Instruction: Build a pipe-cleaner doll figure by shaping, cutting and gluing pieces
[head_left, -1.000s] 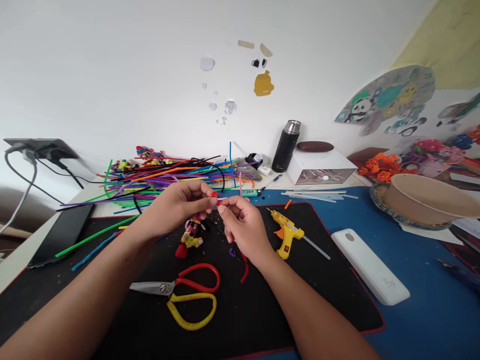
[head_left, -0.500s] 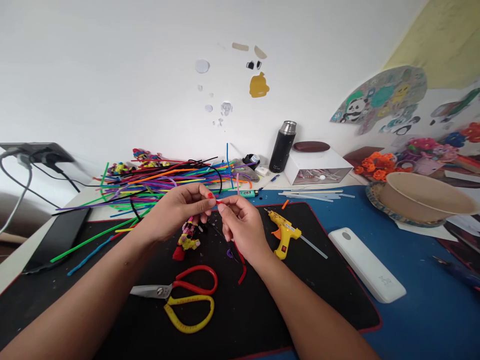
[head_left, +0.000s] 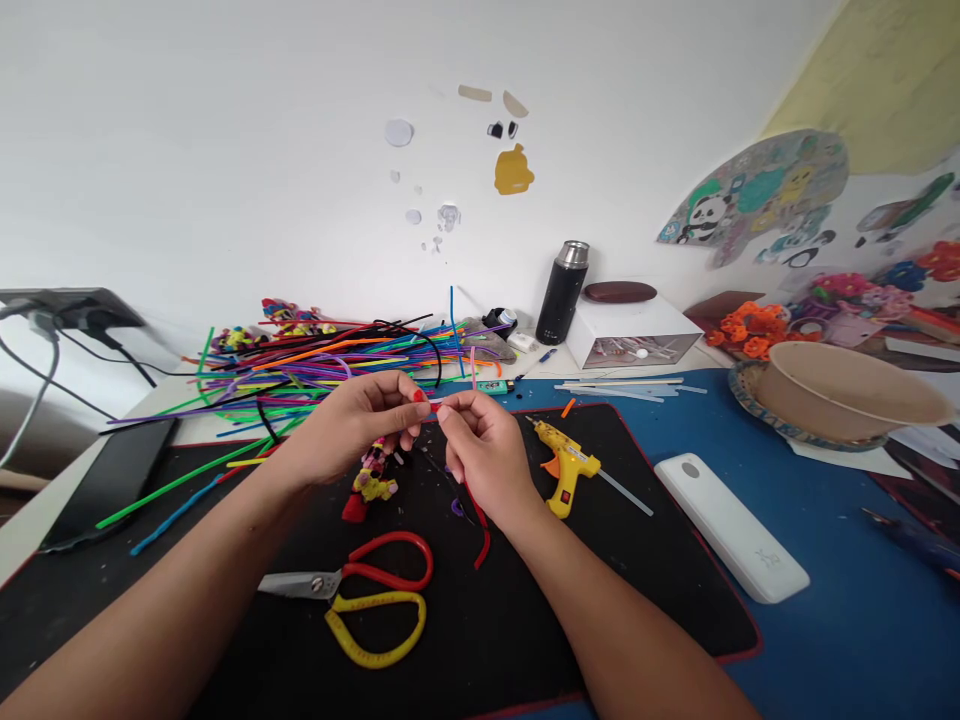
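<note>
Between my two hands is a red pipe cleaner (head_left: 480,550), its tail hanging below toward the mat. My left hand (head_left: 382,410) pinches its upper end, where a small red bit shows between thumb and forefinger. Close beside it, my right hand (head_left: 484,440) is closed on the same pipe cleaner with thumb and fingertips. Part of the strand is hidden behind the right hand. Under the left hand lies a small pink, yellow and red pipe-cleaner figure (head_left: 373,487). Scissors (head_left: 375,597) with one red and one yellow handle rest nearer to me.
A yellow glue gun (head_left: 568,468) with a glue stick lies right of my hands, beside a white power bank (head_left: 731,525). Many coloured pipe cleaners (head_left: 337,360) are heaped at the back left. A black thermos (head_left: 562,295) and white box (head_left: 634,330) stand against the wall.
My hands stay together on the red pipe cleaner, with only slight finger movement. The whole view has shifted a few pixels.
</note>
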